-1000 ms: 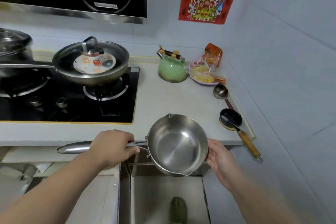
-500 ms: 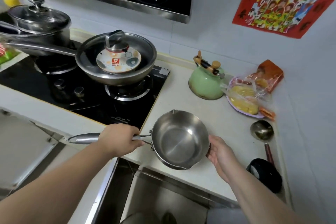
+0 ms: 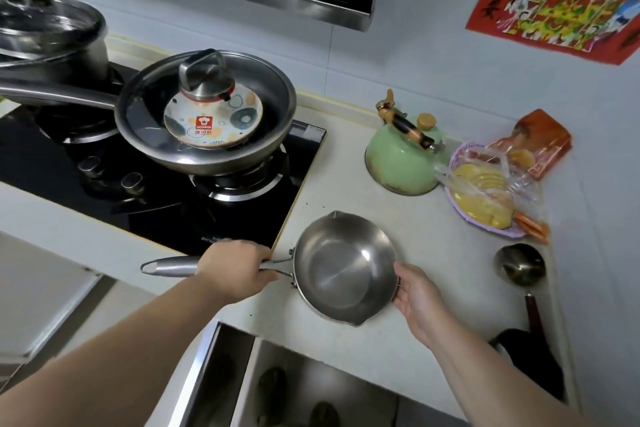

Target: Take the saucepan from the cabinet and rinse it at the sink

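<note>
Since a second ago our view has swung left and up, so the saucepan [image 3: 343, 267] now reads over the surface [image 3: 433, 229] just right of the hob [image 3: 149, 180], not over the open cabinet [image 3: 311, 388] below. We can't tell if it touches the surface or hangs just above.

Step, we judge: pan is out of the cabinet, carry to the sink underway; rinse not started. No sink or tap in view, so next move calls for turning away from the hob, pan level, clear of the green kettle [image 3: 403, 160] behind it.

Our left hand [image 3: 235, 270] is curled round the pan's long handle near the bowl. Our right hand [image 3: 419, 298] has its fingers on the rim farthest from the hob, loosely cupped, steadying; fingertips hidden behind the wall, so grip depth unclear.
</note>
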